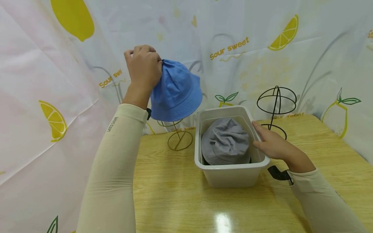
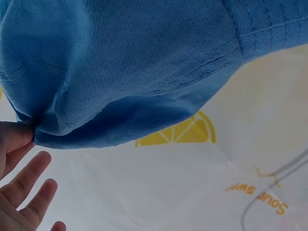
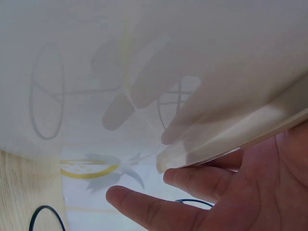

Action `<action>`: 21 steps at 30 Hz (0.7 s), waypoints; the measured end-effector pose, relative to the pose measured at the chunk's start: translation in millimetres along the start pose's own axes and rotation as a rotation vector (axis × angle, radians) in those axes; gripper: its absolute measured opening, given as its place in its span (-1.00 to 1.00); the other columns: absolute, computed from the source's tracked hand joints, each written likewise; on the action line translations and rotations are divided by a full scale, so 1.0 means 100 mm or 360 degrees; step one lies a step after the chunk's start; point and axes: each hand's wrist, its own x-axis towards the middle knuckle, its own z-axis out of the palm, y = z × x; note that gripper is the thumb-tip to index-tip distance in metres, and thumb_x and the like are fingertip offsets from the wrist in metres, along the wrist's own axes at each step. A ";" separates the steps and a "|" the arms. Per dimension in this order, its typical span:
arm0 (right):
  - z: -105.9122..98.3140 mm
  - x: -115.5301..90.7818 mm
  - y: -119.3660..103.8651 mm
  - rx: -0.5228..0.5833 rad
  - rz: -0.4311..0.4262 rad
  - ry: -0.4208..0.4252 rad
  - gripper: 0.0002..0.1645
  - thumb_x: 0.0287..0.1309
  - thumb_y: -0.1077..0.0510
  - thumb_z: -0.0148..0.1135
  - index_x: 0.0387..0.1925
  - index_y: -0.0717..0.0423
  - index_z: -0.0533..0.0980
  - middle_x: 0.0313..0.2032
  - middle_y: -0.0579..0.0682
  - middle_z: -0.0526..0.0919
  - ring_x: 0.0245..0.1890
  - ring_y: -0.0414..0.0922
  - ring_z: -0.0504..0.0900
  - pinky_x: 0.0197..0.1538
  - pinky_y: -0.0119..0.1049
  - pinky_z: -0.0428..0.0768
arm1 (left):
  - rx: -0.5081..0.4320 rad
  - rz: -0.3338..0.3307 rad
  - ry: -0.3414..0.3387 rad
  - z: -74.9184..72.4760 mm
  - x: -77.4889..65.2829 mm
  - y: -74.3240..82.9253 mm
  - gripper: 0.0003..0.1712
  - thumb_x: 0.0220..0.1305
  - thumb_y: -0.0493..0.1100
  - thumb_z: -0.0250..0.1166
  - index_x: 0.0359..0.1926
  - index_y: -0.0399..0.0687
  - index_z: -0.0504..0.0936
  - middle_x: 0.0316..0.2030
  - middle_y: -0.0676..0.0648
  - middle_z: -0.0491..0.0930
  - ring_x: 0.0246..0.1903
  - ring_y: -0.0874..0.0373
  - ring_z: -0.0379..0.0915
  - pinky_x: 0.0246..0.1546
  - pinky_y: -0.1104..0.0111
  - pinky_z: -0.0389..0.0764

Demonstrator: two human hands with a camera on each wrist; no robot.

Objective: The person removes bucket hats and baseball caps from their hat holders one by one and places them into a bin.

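A: Status of the left hand (image 1: 144, 66)?

B: It is raised above the surface (image 1: 175, 191), with the fingers pinching the crown of the blue bucket hat (image 1: 176, 92). The hat hangs over the wire stand (image 1: 178, 137) at the left. The left wrist view shows the cloth gathered at the pinch point.

A: Handling properties?

B: Judged light, soft and limp. The twill creases readily, is not fragile and is not slippery. Take hold at the crown or the stitched brim.

A: The bin?

B: The white plastic bin (image 1: 231, 176) sits mid-surface and holds a grey hat (image 1: 225, 142). The right hand (image 1: 272, 144) rests against its right rim with the fingers loosely extended, gripping nothing. A second wire stand (image 1: 276, 106) stands behind it.

A: Legible text?

B: The backdrop (image 1: 262, 64) reads "Sour sweet". The print on the left sleeve (image 1: 113, 155) is too small to read.
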 end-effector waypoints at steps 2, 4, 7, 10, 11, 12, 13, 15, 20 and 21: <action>0.00 0.01 0.00 0.0003 -0.0001 0.0002 -0.04 0.48 0.17 0.01 0.65 0.25 -0.28 0.57 0.48 -0.04 0.38 0.52 0.32 0.15 0.33 0.57 | 0.0007 0.0007 -0.0020 0.00 0.00 0.03 -0.64 0.56 -0.07 0.11 0.00 -0.09 0.81 0.20 -0.09 0.61 0.37 -0.10 0.34 0.42 -0.14 0.11; 0.01 0.01 0.00 0.0006 -0.0001 0.0002 -0.03 0.48 0.17 0.01 0.65 0.26 -0.28 0.56 0.49 -0.03 0.37 0.51 0.33 0.15 0.32 0.57 | 0.0013 0.0017 -0.0045 0.00 0.00 0.06 -0.64 0.57 -0.06 0.11 0.00 -0.09 0.80 0.21 -0.09 0.61 0.38 -0.10 0.32 0.42 -0.15 0.11; 0.01 0.01 0.00 0.0012 0.0001 0.0001 -0.03 0.48 0.17 0.02 0.65 0.26 -0.29 0.55 0.50 -0.01 0.35 0.52 0.35 0.12 0.31 0.60 | 0.0000 0.0050 -0.0058 0.03 -0.02 0.11 -0.65 0.56 -0.06 0.11 -0.01 -0.07 0.81 0.20 -0.09 0.61 0.39 -0.09 0.31 0.43 -0.14 0.09; 0.01 0.01 -0.01 0.0013 0.0009 0.0004 -0.03 0.48 0.17 0.02 0.64 0.26 -0.29 0.55 0.50 0.00 0.35 0.52 0.35 0.11 0.30 0.60 | -0.0007 0.0096 -0.0052 0.05 -0.03 0.16 -0.66 0.55 -0.07 0.13 -0.05 -0.06 0.82 0.19 -0.07 0.62 0.38 -0.09 0.32 0.43 -0.13 0.10; 0.01 0.01 -0.01 0.0009 0.0006 0.0005 -0.03 0.48 0.17 0.01 0.64 0.27 -0.29 0.55 0.50 -0.01 0.36 0.52 0.34 0.13 0.31 0.59 | -0.0010 0.0114 -0.0046 0.06 -0.04 0.18 -0.67 0.55 -0.07 0.14 -0.06 -0.05 0.82 0.18 -0.07 0.62 0.38 -0.08 0.32 0.43 -0.12 0.11; 0.01 0.01 -0.01 0.0008 0.0003 0.0007 -0.03 0.48 0.18 0.01 0.64 0.27 -0.28 0.56 0.49 -0.03 0.37 0.52 0.32 0.16 0.32 0.57 | -0.0010 0.0128 -0.0042 0.06 -0.04 0.19 -0.68 0.54 -0.07 0.15 -0.07 -0.05 0.82 0.18 -0.06 0.63 0.37 -0.08 0.33 0.43 -0.11 0.11; 0.01 0.01 -0.02 0.0006 -0.0001 0.0008 -0.04 0.48 0.18 0.01 0.64 0.28 -0.28 0.57 0.48 -0.05 0.39 0.52 0.29 0.19 0.34 0.54 | -0.0007 0.0141 -0.0038 0.07 -0.04 0.21 -0.69 0.54 -0.07 0.16 -0.09 -0.04 0.82 0.17 -0.05 0.63 0.37 -0.08 0.33 0.43 -0.11 0.12; 0.01 0.02 -0.02 0.0001 -0.0012 0.0011 -0.04 0.48 0.18 0.00 0.64 0.29 -0.28 0.58 0.47 -0.08 0.42 0.52 0.25 0.23 0.37 0.48 | -0.0016 0.0165 -0.0031 0.08 -0.05 0.24 -0.70 0.53 -0.07 0.18 -0.11 -0.03 0.83 0.17 -0.04 0.63 0.36 -0.08 0.35 0.42 -0.10 0.14; 0.01 0.03 -0.03 0.0000 -0.0023 0.0014 -0.04 0.48 0.19 0.01 0.64 0.30 -0.27 0.58 0.47 -0.10 0.44 0.52 0.20 0.26 0.40 0.44 | -0.0108 0.0159 -0.0084 0.10 -0.06 0.31 -0.71 0.51 -0.03 0.20 -0.10 0.00 0.82 0.18 -0.01 0.62 0.33 -0.08 0.39 0.35 -0.11 0.21; 0.01 0.03 -0.03 -0.0003 -0.0024 0.0015 -0.04 0.48 0.19 0.01 0.64 0.30 -0.27 0.58 0.47 -0.10 0.44 0.52 0.20 0.26 0.40 0.44 | -0.0144 0.0148 -0.0103 0.10 -0.06 0.33 -0.72 0.51 -0.02 0.21 -0.10 0.00 0.82 0.19 0.00 0.62 0.31 -0.08 0.41 0.34 -0.11 0.23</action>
